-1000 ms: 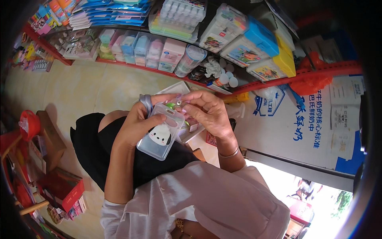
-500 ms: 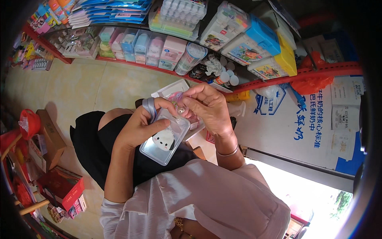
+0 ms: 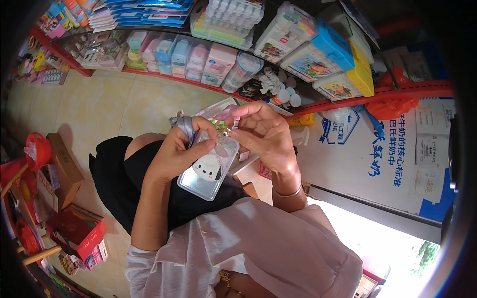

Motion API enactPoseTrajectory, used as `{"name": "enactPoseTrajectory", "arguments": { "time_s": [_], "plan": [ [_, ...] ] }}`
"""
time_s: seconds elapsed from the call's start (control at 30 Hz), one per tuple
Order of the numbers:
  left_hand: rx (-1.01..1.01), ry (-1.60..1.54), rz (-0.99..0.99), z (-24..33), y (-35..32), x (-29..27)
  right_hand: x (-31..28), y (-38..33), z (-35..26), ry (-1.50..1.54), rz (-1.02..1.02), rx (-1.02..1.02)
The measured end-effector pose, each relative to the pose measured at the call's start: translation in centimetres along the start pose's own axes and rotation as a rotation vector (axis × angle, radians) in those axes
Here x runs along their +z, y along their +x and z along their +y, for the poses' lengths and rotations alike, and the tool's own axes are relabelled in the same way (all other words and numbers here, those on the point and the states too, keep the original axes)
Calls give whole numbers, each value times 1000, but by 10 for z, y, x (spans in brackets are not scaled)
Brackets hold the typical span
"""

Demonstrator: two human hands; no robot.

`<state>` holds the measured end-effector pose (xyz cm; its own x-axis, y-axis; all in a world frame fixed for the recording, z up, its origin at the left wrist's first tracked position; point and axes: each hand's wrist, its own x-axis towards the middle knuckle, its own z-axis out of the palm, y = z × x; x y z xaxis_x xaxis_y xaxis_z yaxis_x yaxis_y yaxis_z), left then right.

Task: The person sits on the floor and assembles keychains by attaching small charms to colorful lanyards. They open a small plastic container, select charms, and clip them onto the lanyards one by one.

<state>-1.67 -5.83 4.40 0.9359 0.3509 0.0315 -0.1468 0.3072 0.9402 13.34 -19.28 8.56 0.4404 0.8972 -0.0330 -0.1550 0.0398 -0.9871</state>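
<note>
A clear card holder (image 3: 202, 185) with a white cartoon dog's face on it tilts above my lap. My left hand (image 3: 174, 154) is closed on its top edge, thumb in front. A grey strap (image 3: 186, 129) loops around the fingers of that hand, with a small metal piece at its end. Close to the top of the holder, my right hand (image 3: 268, 139) pinches a pink strap (image 3: 230, 111) beside a shiny metal clasp (image 3: 223, 133). The fingers partly hide how strap, clasp and holder meet.
An open white box (image 3: 211, 108) lies beyond my hands. Farther off, a red-edged shelf (image 3: 198, 83) carries boxed goods and art sets. At right stands a large white carton (image 3: 338, 159); at left are a red basket (image 3: 39, 153), a brown carton (image 3: 64, 171) and a red box (image 3: 77, 233).
My right hand has shifted slightly down and right, its fingers more spread. The pink strap is drawn up beside them. The card holder has tilted a little, and the grey strap's metal end now shows.
</note>
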Motion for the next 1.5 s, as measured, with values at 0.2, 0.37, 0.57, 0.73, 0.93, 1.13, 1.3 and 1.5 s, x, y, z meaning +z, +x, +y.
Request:
{"name": "enactPoseTrajectory", "arguments": {
  "time_s": [0.2,0.37,0.57,0.73,0.93,1.13,1.3,1.5],
  "plan": [
    [-9,8,72,-4,-1,1,11,-3,0,-107,74,-78],
    [10,29,86,-5,1,4,15,-5,6,-222,102,-103],
    [1,44,147,-9,1,3,15,-5,10,-264,51,-192],
    [72,55,184,-7,2,4,20,-5,9,-459,8,-270],
    [118,54,245,-9,0,4,28,3,19,-568,168,-535],
    [133,36,263,-12,1,3,32,4,19,-597,198,-522],
    [123,54,281,-11,2,3,32,5,25,-572,223,-507],
    [75,59,271,-7,1,3,36,6,23,-513,245,-480]
  ]
}}
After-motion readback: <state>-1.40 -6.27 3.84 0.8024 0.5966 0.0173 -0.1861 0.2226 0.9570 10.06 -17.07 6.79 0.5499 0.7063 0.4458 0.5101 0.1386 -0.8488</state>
